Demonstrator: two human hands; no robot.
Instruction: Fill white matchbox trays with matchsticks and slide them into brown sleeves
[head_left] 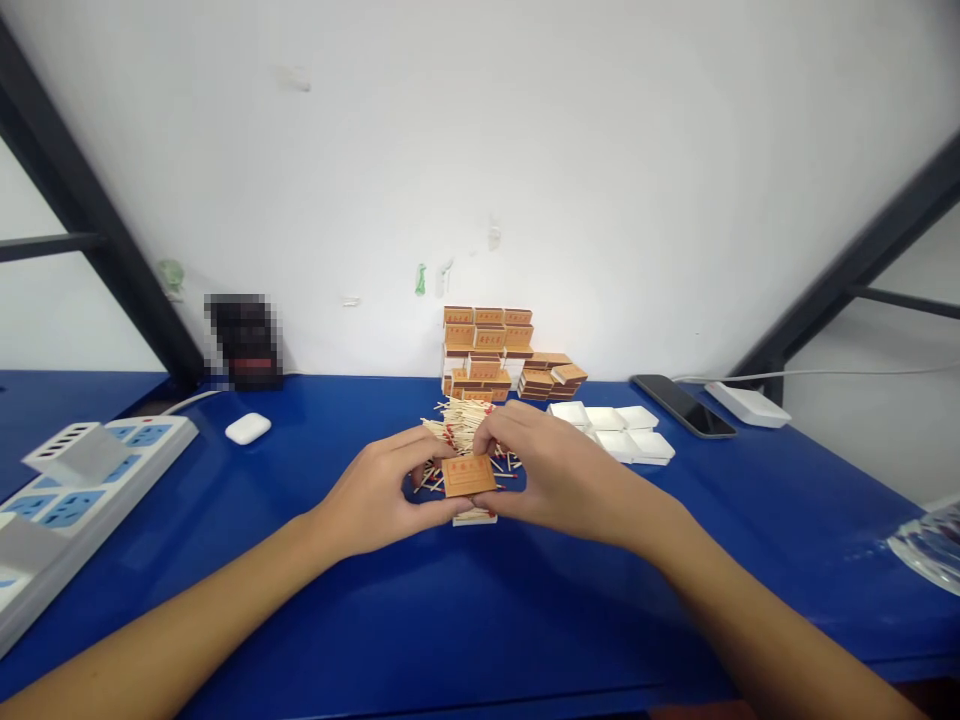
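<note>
Between my two hands is an orange-brown matchbox (469, 477) with red print on its upper face. My left hand (382, 490) pinches its left end, with the thumb along the near edge. Fingers of my right hand (551, 470) close on its right side, the thumb at the near edge. Just under and in front of it shows a white tray (475, 520) with matches in it, partly covered by the box. Behind my fingers lies a heap of loose red-tipped matches (466, 418), some scattered around both hands.
Stacked matchboxes (487, 345) stand against the wall, with more piled (551, 375) to their right. White empty trays (615, 432) sit right of my hands, before a phone (684, 405). A power strip (97, 490) and white earbud case (248, 429) are at left.
</note>
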